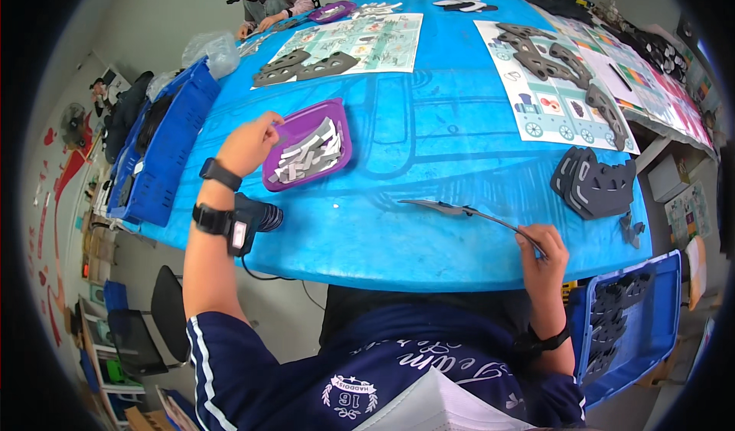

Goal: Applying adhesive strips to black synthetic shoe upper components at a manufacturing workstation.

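Note:
My left hand (251,144) is at the left rim of a purple plastic basket (345,155). Its fingers are pinched together, and whatever they may hold is too small to make out. Inside the basket lies a heap of small grey and white strips (310,155). My right hand (545,251), near the table's front edge, grips one end of a thin, curved dark grey piece (494,218). That piece is seen nearly edge-on and reaches leftward over the table, its wider end flat and pointed.
Stacked dark grey shaped pieces (593,186) lie at the right. More pieces rest on printed sheets (383,44). A dark cylindrical object (260,215) stands by my left forearm. Blue crates (164,148) flank the table (444,255). Two people work across it.

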The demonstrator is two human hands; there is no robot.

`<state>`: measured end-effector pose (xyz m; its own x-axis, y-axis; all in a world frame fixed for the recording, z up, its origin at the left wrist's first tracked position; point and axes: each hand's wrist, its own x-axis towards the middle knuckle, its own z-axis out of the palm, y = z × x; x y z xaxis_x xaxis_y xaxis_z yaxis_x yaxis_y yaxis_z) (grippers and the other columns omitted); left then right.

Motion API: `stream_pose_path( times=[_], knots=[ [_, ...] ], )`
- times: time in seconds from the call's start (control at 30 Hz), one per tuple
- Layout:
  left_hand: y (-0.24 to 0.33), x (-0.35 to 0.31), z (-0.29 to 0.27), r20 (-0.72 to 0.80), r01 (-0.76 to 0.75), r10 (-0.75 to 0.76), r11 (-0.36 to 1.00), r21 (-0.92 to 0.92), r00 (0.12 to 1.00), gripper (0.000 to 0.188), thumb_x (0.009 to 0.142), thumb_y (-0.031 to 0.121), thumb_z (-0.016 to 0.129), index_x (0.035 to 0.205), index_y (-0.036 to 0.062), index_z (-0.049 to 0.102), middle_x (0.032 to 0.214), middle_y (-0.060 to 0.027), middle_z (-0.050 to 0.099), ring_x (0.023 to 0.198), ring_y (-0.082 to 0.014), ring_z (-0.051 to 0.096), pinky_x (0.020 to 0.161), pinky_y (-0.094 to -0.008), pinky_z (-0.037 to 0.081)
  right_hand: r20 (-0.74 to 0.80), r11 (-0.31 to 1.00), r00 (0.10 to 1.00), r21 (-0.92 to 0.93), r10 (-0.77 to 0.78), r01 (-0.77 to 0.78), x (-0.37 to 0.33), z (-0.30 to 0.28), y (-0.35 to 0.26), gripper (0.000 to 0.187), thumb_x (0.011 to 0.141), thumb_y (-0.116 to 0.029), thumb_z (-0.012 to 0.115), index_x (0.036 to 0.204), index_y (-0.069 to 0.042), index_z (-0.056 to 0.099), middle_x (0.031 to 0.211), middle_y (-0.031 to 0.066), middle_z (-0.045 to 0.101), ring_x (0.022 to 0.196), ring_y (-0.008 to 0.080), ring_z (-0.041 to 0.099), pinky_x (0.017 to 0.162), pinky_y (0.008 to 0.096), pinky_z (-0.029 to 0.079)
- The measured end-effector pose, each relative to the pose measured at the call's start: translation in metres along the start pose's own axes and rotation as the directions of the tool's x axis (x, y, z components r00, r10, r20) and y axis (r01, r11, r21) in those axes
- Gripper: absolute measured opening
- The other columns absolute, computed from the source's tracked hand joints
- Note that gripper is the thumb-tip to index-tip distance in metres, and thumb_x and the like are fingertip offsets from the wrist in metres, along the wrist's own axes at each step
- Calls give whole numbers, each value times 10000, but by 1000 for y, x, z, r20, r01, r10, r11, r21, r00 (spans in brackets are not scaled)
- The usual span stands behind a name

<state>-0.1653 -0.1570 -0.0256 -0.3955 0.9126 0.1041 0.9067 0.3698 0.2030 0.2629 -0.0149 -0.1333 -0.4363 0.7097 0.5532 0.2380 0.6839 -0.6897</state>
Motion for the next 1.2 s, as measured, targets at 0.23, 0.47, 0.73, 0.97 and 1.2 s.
stream_pose_path(
  times=[0.23,0.47,0.73,0.97,1.2],
  knots=[
    [123,-40,52,257,-245,529,701,-670,809,115,776,61,589,888,36,599,789,-80,629,747,-190,616,665,-283,477,-89,779,985,624,148,-61,2,3,-17,205,804,35,593,1004,15,553,849,114,585,646,151,575,581,259,474],
    [164,-68,104,-77,-299,372,588,-751,925,254,714,115,715,924,4,626,791,-59,594,692,-149,555,642,-286,448,177,407,969,883,174,-234,11,23,-60,251,807,99,542,1040,18,499,882,155,582,685,177,602,579,274,504],
    [148,-102,82,50,-168,259,747,-643,965,261,787,218,639,950,15,624,888,-90,636,799,-215,598,716,-310,458,441,950,897,272,19,-153,28,38,-59,127,730,-21,679,833,-1,608,674,88,581,562,180,558,490,266,418],
    [132,-97,114,-15,-186,245,693,-697,969,296,758,105,630,978,-66,530,691,-75,521,605,-162,474,566,-295,375,553,997,831,80,-55,13,33,54,-35,154,670,-77,706,715,-6,578,655,88,551,598,245,492,532,323,397],
    [137,-108,107,4,-102,167,620,-778,986,253,734,93,632,987,89,636,1002,-95,631,899,-245,625,847,-413,468,584,999,811,48,-28,0,36,61,-38,169,631,-71,716,711,-22,576,652,70,532,609,240,477,542,317,388]
  ],
)
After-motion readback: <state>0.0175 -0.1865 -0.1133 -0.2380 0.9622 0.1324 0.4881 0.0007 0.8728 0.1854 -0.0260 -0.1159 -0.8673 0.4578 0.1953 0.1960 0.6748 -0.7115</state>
